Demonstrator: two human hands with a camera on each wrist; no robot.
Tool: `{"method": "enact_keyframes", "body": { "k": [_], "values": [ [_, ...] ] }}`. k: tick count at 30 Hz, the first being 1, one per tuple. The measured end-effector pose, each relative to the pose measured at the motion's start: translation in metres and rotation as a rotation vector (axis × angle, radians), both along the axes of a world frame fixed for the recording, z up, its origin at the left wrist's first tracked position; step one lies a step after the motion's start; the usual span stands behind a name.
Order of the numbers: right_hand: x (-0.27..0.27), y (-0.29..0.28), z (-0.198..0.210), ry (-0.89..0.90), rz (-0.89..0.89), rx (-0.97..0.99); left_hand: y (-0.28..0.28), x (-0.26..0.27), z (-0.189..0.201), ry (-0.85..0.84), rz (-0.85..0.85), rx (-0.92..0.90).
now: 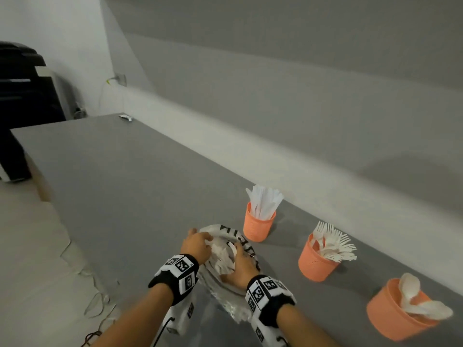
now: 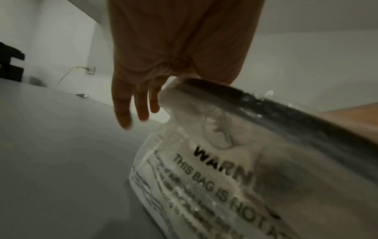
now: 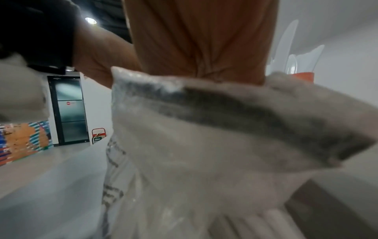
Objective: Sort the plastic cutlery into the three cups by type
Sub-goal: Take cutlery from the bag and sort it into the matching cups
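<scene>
A grey table meets a pale wall; on it lies a bag of cutlery, three orange cups to its right, holding sorted pieces. The left hand pinches the bag's mouth; the right hand reaches inside, its grasp hidden; only the right wrist view shows a door.

Two bare forearms, no sleeves. Each wrist wears a black band carrying a white block printed with black-and-white square marker codes. More coded white housing hangs beneath each wrist, and a thin black cable loops under the left one.
</scene>
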State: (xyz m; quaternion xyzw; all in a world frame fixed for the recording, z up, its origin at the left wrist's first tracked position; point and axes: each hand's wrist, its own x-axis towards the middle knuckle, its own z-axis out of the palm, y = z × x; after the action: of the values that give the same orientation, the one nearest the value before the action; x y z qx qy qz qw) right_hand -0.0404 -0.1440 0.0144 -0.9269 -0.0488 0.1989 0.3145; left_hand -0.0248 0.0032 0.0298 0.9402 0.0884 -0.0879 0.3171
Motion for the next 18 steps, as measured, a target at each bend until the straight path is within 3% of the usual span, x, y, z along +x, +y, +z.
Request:
{"method": "enact_keyframes", "body": {
  "k": [5, 8, 11, 15, 18],
  "values": [
    [-0.001, 0.004, -0.009, 0.009, -0.049, -0.053, 0.002, -0.007, -0.001, -0.004, -0.002, -0.081],
    [-0.004, 0.0, -0.017, -0.077, -0.088, 0.081, 0.006, -0.01, -0.001, -0.039, -0.013, -0.124],
    [-0.006, -0.002, -0.017, -0.083, -0.019, 0.156, 0.005, -0.015, 0.003, -0.08, -0.047, -0.19],
    [0.0, 0.002, -0.024, -0.118, 0.104, -0.014, 0.006, -0.024, 0.003, -0.082, -0.075, -0.236],
    [0.009, -0.001, -0.032, -0.074, 0.086, -0.089, 0.013, -0.027, 0.002, -0.076, -0.057, -0.219]
  ]
}}
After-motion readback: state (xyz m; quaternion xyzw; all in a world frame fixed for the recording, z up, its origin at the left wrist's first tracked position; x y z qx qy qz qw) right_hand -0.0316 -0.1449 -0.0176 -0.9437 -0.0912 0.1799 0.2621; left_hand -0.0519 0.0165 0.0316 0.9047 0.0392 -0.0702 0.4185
